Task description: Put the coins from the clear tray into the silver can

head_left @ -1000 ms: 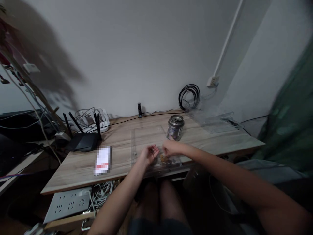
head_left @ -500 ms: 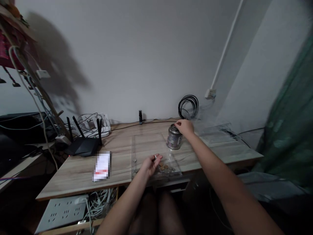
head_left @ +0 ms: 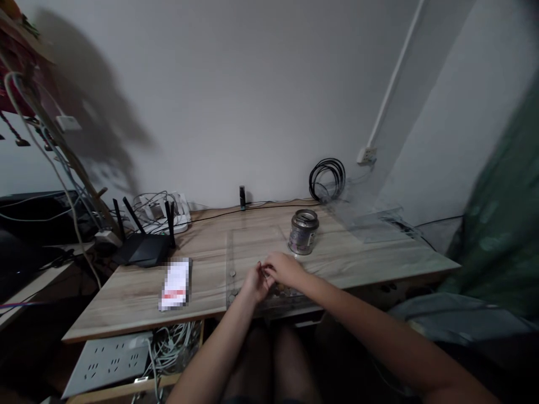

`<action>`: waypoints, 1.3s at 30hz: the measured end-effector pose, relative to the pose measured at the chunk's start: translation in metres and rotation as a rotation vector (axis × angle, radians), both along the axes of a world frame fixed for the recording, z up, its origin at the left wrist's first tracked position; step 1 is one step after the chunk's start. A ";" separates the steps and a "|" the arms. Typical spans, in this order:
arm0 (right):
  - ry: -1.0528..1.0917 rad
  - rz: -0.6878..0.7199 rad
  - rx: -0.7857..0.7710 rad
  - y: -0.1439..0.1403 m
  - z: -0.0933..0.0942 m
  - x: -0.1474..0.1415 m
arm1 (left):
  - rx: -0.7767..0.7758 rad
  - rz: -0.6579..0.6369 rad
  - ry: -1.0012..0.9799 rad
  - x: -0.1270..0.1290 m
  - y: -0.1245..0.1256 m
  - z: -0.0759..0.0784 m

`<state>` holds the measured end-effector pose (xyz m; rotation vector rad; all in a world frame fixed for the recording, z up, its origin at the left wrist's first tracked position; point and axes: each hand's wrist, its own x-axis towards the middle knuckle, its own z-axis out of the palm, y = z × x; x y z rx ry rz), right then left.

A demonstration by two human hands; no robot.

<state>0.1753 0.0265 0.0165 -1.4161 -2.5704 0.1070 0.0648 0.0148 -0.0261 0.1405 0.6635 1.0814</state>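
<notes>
Left hand cupped palm-up over the near edge of the desk, holding what look like small coins, too small to count. Right hand touching it, fingertips pinched together at the left palm, apparently on one coin; grip itself partly hidden, so cannot say for sure that a piece is held. Just beyond and under both hands, a clear tray lying flat, with a loose heap of coins at its near right corner and a stray one by its left edge. Further back, a tin standing upright near the tray's far right corner, well apart from the hands, its top showing a slot. To do the pinch well, as a judgement: take one coin only, by its rim, keep the left palm level so the rest stay put, and turn the piece on edge before any slot. Off to the left, a white packet lying flat, then a black router with aerials up. At the back, a coil of cable against the wall.
</notes>
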 end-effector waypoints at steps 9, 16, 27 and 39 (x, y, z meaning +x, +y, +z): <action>-0.042 0.100 0.050 -0.018 -0.003 0.003 | 0.020 -0.069 -0.004 -0.001 0.001 -0.003; 0.321 -0.063 0.041 0.014 0.024 0.024 | 0.017 -0.039 -0.009 -0.002 0.000 0.000; 0.034 -0.723 0.188 0.103 0.084 0.097 | 0.033 -0.066 -0.025 -0.006 -0.002 -0.002; 0.057 -0.608 0.330 0.076 0.076 0.072 | 0.056 -0.073 -0.048 -0.007 -0.003 -0.001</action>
